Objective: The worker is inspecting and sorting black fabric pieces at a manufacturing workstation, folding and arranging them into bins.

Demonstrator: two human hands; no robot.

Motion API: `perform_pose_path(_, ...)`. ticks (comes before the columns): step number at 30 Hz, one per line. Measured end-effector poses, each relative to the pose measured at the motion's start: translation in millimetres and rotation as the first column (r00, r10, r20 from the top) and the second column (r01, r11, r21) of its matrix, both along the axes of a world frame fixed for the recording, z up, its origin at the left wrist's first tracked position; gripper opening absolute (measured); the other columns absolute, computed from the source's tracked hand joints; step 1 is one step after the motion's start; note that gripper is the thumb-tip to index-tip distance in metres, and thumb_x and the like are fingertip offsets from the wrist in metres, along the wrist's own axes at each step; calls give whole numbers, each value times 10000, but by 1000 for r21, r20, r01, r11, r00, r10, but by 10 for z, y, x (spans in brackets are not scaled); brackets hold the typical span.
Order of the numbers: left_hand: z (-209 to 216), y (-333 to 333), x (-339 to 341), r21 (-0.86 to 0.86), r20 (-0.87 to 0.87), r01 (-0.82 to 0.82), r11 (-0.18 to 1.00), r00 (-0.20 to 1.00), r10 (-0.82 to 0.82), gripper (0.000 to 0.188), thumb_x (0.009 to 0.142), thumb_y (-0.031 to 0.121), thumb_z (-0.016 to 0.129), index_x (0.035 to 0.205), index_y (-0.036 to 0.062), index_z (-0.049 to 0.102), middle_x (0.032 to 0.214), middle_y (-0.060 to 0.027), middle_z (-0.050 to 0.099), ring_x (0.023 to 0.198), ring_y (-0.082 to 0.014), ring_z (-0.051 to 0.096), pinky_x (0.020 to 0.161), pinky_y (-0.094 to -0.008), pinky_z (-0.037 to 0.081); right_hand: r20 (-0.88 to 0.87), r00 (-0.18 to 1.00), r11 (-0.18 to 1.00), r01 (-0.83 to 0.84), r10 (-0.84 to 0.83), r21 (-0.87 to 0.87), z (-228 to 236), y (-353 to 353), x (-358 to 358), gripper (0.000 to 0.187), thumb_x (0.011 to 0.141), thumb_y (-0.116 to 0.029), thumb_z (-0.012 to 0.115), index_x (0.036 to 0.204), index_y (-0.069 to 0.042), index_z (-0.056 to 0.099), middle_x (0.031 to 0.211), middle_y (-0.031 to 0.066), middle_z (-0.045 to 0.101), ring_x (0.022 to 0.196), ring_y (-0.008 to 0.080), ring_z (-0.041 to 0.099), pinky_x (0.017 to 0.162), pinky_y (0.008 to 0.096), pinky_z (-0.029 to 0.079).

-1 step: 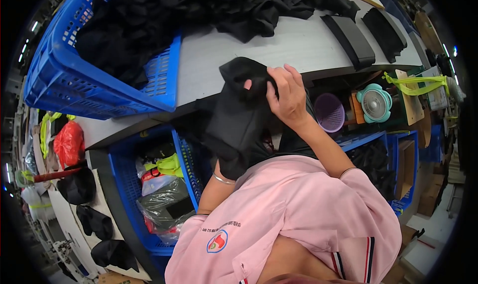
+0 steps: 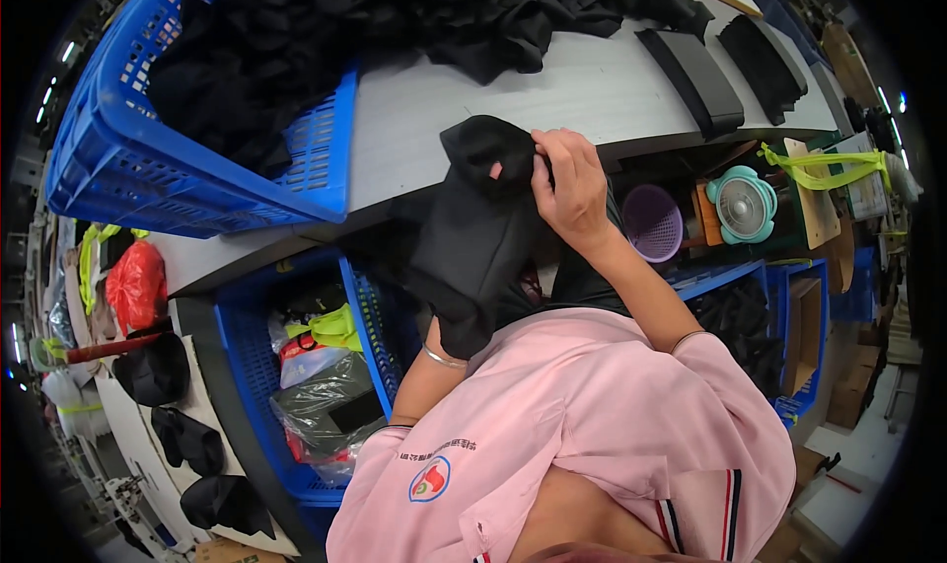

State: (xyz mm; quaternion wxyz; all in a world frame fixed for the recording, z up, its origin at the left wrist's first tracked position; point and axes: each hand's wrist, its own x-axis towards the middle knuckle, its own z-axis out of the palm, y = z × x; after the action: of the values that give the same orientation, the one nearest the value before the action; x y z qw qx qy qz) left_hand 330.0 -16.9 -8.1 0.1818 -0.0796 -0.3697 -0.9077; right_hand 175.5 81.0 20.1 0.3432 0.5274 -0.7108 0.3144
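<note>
Narrow is the grip of the right hand [image 2: 572, 188]: the thumb and fingers pinch the upper edge of a black cloth piece [image 2: 464, 242], near the middle of the frame. The left hand [image 2: 495, 170] goes inside this cloth from below; only a small patch of skin, seemingly a fingertip, is visible near the mouth of the cloth, so I cannot tell how its grip stands.

Compared with the picture just before, the change is very small. The cloth lies slightly farther to the right, together with the patch of skin, while the right hand stays almost in the same place. I judge this as a little adjustment, with the same handling of the cloth continuing.

Beyond the hands, the pale tabletop [image 2: 404, 119] carries a heap of black fabric [image 2: 483, 25] along the top of the frame. At the upper left stands a blue basket [image 2: 113, 153], with black fabric in it; at the upper right lie two dark stacks [image 2: 691, 81]. Below the tabletop's edge, to the right, are a purple basket [image 2: 653, 225] and a turquoise fan [image 2: 742, 206]. At the lower left, a blue crate [image 2: 242, 356] holds plastic-wrapped items, and a red bag [image 2: 138, 285] is near it.
</note>
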Motion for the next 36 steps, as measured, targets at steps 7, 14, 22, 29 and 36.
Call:
perform_pose_path(7, -199, 72, -53, -146, 102, 7, 989, 995, 8, 531, 1046, 232, 409, 1538, 68, 295, 1576, -156, 334, 1443, -253, 345, 1199, -360, 257, 285, 950, 979, -171, 132, 115, -101, 178, -161, 292, 818, -13, 687, 1107, -33, 661, 987, 113, 673, 871, 304, 649, 778, 376, 521)
perform_pose_path(14, -345, 49, -119, -295, 151, 41, 955, 988, 5, 518, 1045, 223, 429, 1523, 57, 322, 1558, -152, 366, 1433, -243, 364, 1187, -348, 274, 598, 799, 980, -160, 60, 117, -104, 422, -271, 222, 821, -21, 683, 1041, -44, 699, 1060, 132, 662, 956, 329, 636, 836, 396, 520)
perform_pose_path(22, -503, -383, -253, -449, 209, 53, 892, 977, 47, 503, 1043, 212, 452, 1507, 44, 353, 1538, -146, 402, 1421, -232, 386, 1174, -334, 294, 876, 284, 717, -690, 390, -95, 310, 1006, -1024, 138, 795, -109, 757, 830, 11, 699, 1154, 104, 652, 1273, 315, 531, 1184, 478, 267)
perform_pose_path(29, -640, -134, -933, -595, 254, 59, 802, 960, 117, 491, 1041, 202, 472, 1492, 33, 380, 1520, -142, 434, 1410, -222, 405, 1163, -322, 311, 815, 564, 934, -347, 135, 86, 785, 1074, -1765, 138, 901, -74, 652, 877, 51, 599, 1246, 102, 555, 933, 162, 577, 844, 289, 470)
perform_pose_path(36, -139, 467, -1783, -424, 483, 156, 892, 872, 77, 418, 1007, 104, 579, 1403, -17, 521, 1310, -121, 621, 1190, -159, 582, 1024, -281, 442, 627, 777, 972, 190, -62, -140, 116, 971, -2705, 424, 972, -63, 600, 1377, -15, 485, 1427, 181, 449, 1032, 242, 679, 832, 297, 537)
